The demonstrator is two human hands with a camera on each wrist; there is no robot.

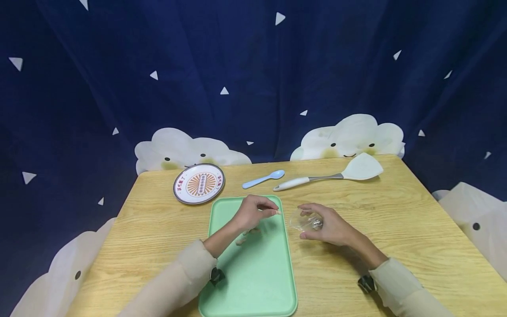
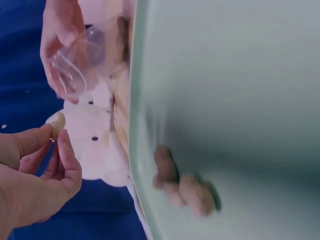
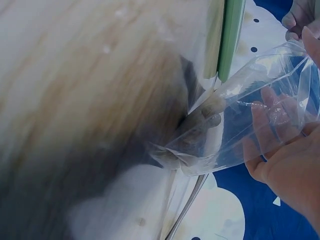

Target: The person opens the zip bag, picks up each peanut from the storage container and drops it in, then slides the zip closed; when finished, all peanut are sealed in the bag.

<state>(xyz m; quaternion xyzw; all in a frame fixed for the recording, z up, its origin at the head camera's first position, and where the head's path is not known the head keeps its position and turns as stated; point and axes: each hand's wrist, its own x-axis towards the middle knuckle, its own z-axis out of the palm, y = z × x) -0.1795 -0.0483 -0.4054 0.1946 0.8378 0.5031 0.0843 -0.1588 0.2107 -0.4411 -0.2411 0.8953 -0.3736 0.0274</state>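
Note:
Between thumb and fingertips, my left hand point(image 1: 251, 213) pinches a small pale curved nut that looks like a cashew point(image 2: 58, 126), above the far right part of the green tray point(image 1: 253, 281). Just right of the tray's edge, my right hand point(image 1: 334, 226) holds a clear plastic bag point(image 3: 260, 95) with its mouth spread. A few blurred lumps point(image 3: 212, 112) lie at the bottom of the bag. Several brownish, nut-like pieces point(image 2: 195, 195) lie on the tray, partly hidden by the left hand in the head view.
A round printed plate point(image 1: 199, 184) lies at the back left of the wooden table point(image 1: 158, 246). Beyond the tray is a light blue spoon point(image 1: 263, 179). A white spatula point(image 1: 362, 168) lies at the back right, before a dark blue curtain point(image 1: 253, 66).

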